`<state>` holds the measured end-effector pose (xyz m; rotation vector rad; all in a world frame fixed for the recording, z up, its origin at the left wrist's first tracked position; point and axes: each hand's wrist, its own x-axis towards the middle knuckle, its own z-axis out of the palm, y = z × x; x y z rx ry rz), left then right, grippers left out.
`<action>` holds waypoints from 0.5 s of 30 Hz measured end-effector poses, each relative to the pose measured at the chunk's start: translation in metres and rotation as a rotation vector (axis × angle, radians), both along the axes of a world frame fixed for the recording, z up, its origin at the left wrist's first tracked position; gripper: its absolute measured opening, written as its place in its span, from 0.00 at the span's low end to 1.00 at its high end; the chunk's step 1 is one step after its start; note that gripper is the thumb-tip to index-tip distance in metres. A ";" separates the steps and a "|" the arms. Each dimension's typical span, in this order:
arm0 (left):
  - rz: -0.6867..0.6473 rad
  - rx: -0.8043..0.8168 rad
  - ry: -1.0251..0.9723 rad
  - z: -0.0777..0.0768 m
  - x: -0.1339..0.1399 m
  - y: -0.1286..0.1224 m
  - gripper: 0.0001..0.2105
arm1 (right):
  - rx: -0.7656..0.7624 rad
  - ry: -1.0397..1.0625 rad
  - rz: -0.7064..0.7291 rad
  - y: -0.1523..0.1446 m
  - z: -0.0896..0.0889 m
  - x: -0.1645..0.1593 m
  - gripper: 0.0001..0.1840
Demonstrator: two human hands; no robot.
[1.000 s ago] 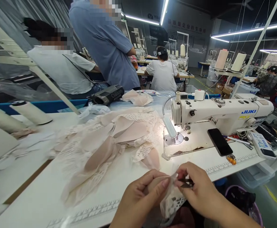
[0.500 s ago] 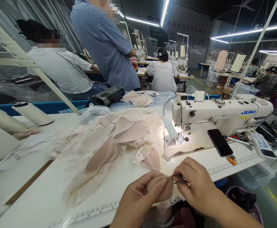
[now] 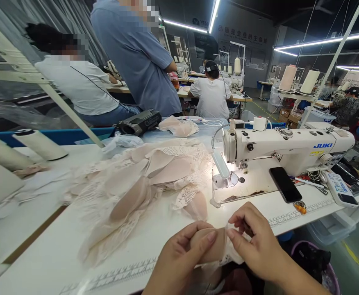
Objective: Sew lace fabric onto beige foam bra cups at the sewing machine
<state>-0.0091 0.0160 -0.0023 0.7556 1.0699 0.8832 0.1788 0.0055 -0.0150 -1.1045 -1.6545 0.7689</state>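
Low at the front edge of the table, my left hand (image 3: 184, 254) is closed on a beige bra cup (image 3: 212, 246), thumb on top and fingers behind. Facing it, my right hand (image 3: 255, 241) pinches the cup's right edge, where sheer fabric and white lace (image 3: 236, 253) hang. A dark shape sits under my right hand's curled fingers; what it is stays hidden. Behind my hands lies a pile of lace-trimmed beige bra pieces (image 3: 130, 200), with a single lace-edged cup (image 3: 196, 205) at its near right side.
A white sewing machine (image 3: 278, 147) with its lamp lit stands at the right. Beside it lie a black phone (image 3: 285, 184), pens and a white box-like device (image 3: 341, 188). Thread cones (image 3: 39, 144) are at the left. A ruler strip (image 3: 121, 274) runs along the front edge. Co-workers are beyond.
A small dark pointed tool showed between my right fingertips at the cup's edge; now it no longer shows there, and thumb and finger pinch the fabric. My left hand has hardly moved.
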 end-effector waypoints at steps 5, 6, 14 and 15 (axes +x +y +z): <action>-0.004 0.025 -0.006 0.001 0.001 -0.002 0.23 | 0.084 -0.115 -0.014 0.000 -0.003 -0.008 0.05; 0.003 0.019 0.001 0.001 0.001 -0.002 0.23 | 0.023 -0.058 -0.024 0.000 -0.004 -0.008 0.04; 0.037 -0.006 -0.013 0.003 -0.001 -0.001 0.24 | -0.081 0.094 -0.001 -0.002 -0.006 -0.001 0.05; 0.033 0.008 -0.011 0.004 -0.001 -0.002 0.23 | -0.009 0.021 0.002 -0.003 -0.005 -0.001 0.02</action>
